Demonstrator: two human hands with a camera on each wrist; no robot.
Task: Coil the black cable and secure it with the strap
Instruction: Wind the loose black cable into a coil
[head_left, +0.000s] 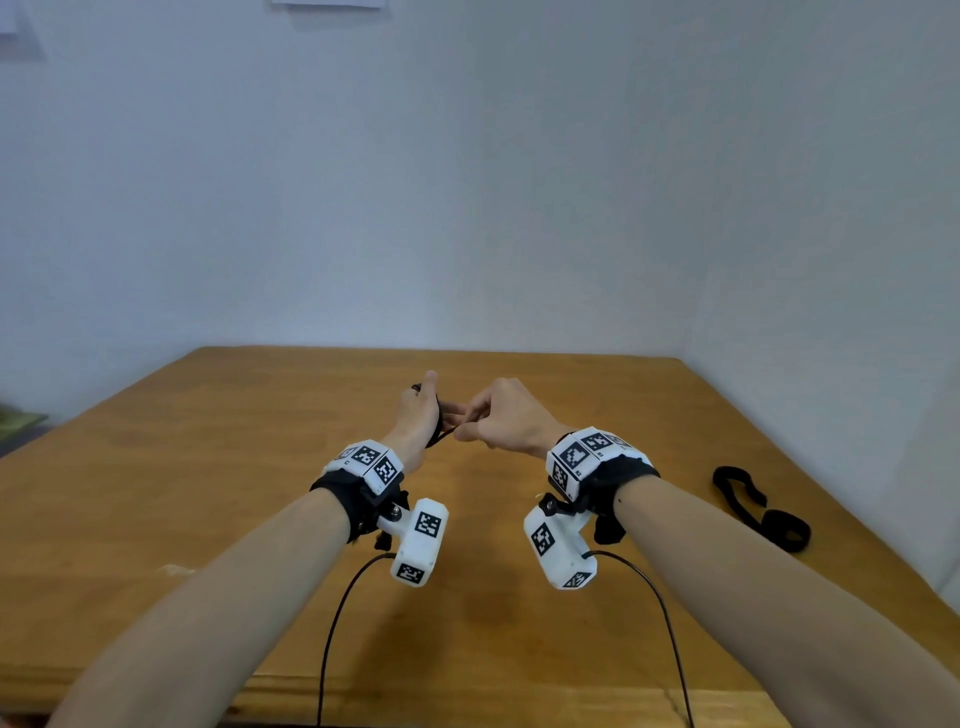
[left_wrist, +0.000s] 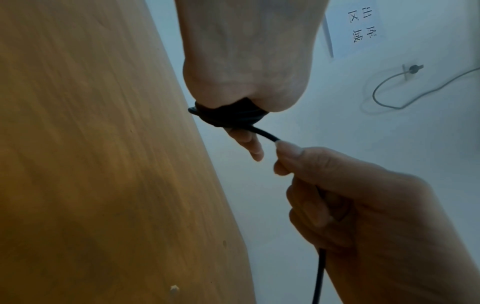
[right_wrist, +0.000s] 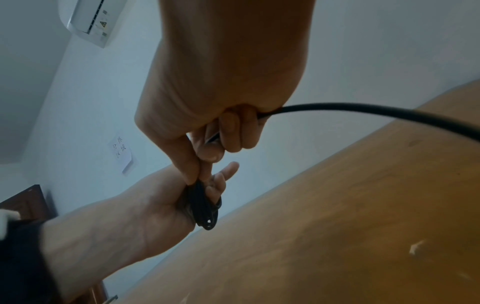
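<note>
Your left hand (head_left: 422, 415) is raised above the wooden table (head_left: 208, 519), thumb pointing up. The black cable (left_wrist: 226, 116) is wound in several loops across its palm; the fingers in view are nearly straight, and whether the thumb clamps the loops cannot be told. Your right hand (head_left: 506, 415) sits just beside it, fingers curled into a loose fist around the free length of cable, with thumb and forefinger pinching it close to the coil. The cable runs out of the bottom of the fist. Both forearms reach forward, wrists level. The strap (head_left: 758, 506) lies on the table, well apart to the right.
</note>
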